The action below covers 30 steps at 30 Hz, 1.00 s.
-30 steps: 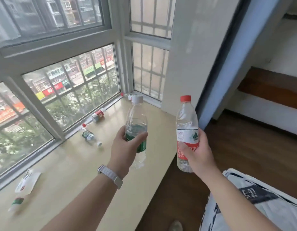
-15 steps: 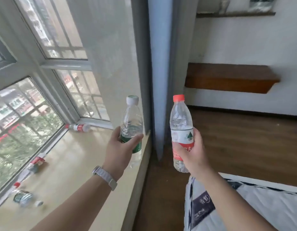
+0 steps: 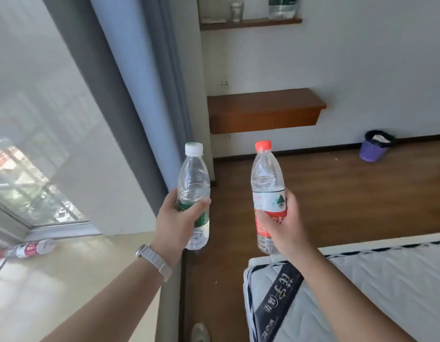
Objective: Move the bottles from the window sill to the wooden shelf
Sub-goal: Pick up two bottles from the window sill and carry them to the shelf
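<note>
My left hand grips a clear bottle with a white cap and green label, held upright. My right hand grips a clear bottle with a red cap and red-and-white label, also upright. Both bottles are in the air over the floor, just past the edge of the pale window sill. The wooden shelf is fixed to the white wall straight ahead, beyond the bottles. One more bottle with a red label lies on its side at the sill's far left.
A grey curtain hangs between the window and the shelf. A higher narrow shelf carries a glass and a bottle. A purple waste basket stands on the wooden floor at right. A mattress corner lies below my right arm.
The view has swung right, away from the window toward the wall with the wooden shelf. Both hands keep their bottles upright. Most sill bottles have left the view.
</note>
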### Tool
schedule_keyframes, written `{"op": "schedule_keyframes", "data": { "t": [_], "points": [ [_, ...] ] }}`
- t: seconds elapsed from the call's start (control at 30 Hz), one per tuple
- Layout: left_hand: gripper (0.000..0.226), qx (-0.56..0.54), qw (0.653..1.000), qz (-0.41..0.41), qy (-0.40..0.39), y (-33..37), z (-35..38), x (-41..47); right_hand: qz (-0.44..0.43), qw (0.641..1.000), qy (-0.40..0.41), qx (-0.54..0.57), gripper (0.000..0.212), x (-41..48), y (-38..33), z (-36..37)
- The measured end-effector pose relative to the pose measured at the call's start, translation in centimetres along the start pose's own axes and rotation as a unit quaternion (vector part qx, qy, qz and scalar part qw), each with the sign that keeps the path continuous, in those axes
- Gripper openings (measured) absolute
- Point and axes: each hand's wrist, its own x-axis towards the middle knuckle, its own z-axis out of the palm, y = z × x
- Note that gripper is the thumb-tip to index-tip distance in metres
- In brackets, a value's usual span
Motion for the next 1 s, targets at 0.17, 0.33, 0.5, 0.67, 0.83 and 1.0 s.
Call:
{"op": "schedule_keyframes", "data": {
  "t": [0.17,0.33,0.5,0.67,0.83,1.0],
  "points": [
    [0.032,0.001,0.999,-0.007,-0.041,-0.7,2.0,6.7,0.008,0.999,0.040,-0.034,0.060,4.8,0.6,-0.1],
    [0.029,-0.006,0.996,0.003,-0.092,-0.3,3.3,15.7,0.013,0.994,0.079,-0.078,0.062,12.3,1.1,1.2],
    [0.032,-0.037,0.992,-0.021,-0.119,0.0,2.7,25.7,0.014,0.991,0.079,-0.108,0.062,20.9,0.6,4.8],
    [0.038,-0.039,0.990,-0.018,-0.131,0.8,3.1,34.0,-0.003,0.989,0.092,-0.112,0.061,27.4,-0.8,7.5],
    [0.034,-0.037,0.986,-0.013,-0.161,1.2,4.8,38.4,-0.003,0.985,0.130,-0.117,0.059,31.3,-2.0,7.1],
    [0.039,-0.045,0.983,-0.027,-0.174,1.3,7.8,42.8,0.002,0.983,0.147,-0.113,0.055,34.8,-1.9,6.1]
  ]
}}
